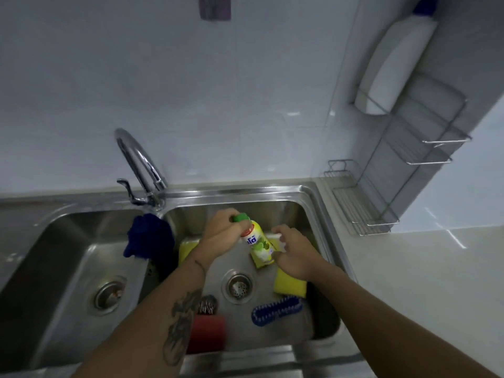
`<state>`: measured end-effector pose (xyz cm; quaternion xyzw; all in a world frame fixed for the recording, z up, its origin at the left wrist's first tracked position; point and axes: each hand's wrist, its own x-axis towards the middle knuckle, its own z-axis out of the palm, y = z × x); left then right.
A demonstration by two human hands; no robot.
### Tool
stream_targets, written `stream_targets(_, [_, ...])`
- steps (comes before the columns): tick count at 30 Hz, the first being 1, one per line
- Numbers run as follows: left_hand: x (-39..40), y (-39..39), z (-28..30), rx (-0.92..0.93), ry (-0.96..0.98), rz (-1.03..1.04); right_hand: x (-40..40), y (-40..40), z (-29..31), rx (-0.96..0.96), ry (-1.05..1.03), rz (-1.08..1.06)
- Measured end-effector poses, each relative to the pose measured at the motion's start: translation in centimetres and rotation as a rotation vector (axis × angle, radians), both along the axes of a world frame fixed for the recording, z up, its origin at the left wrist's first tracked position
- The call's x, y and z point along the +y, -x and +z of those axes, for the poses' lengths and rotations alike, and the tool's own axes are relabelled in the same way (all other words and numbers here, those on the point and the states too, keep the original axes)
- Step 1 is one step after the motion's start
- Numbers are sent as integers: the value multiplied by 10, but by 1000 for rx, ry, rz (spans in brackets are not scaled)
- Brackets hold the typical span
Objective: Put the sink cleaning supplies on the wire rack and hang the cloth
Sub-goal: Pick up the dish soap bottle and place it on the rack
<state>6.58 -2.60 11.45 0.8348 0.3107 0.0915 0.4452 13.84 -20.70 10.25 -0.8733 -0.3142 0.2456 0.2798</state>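
Note:
Inside the right sink basin (308, 211), my left hand (222, 230) grips a yellow-green dish soap bottle (259, 245) near its green cap. My right hand (296, 252) is beside the bottle's lower end, fingers curled around a white object I cannot identify. Lying in the basin are a yellow sponge (289, 285), a second yellow sponge (186, 248) partly under my left forearm, a blue brush (276, 309), a steel scourer (206, 304) and a red item (208, 332). A blue cloth (148, 237) drapes over the divider. The wire rack (417, 151) hangs on the right wall.
A white bottle with a blue cap (395, 64) stands on the rack's top shelf. The chrome faucet (139, 165) rises behind the divider. A left basin (68, 257) lies beside it. A purple cloth (214, 8) hangs on the back wall. White countertop (425, 282) extends right.

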Motion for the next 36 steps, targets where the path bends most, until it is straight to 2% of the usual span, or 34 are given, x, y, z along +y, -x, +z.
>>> stream_targets(6, [-8,-7,87,-91,-44,-144,12,1,48,-108,-211,-13])
stream_targets(11, [-40,-19,140,-201,-85,-196,0,3,86,-229,-405,-117])
stream_targets(16, [-73,-44,184,-371,-255,-274,-29,-16,132,-383,-535,-154])
stream_targets(22, [-119,-84,225,-632,-559,-420,-75,-71,187,-554,-633,-211])
stream_targets(27, [-158,-120,251,-825,-672,-450,-109,-119,217,-701,-702,-285])
stream_targets(30, [-179,-142,257,-817,-663,-455,-119,-156,220,-770,-679,-333])
stream_targets(36, [-199,-182,253,-565,-619,-467,-129,-187,207,-504,-674,-357])
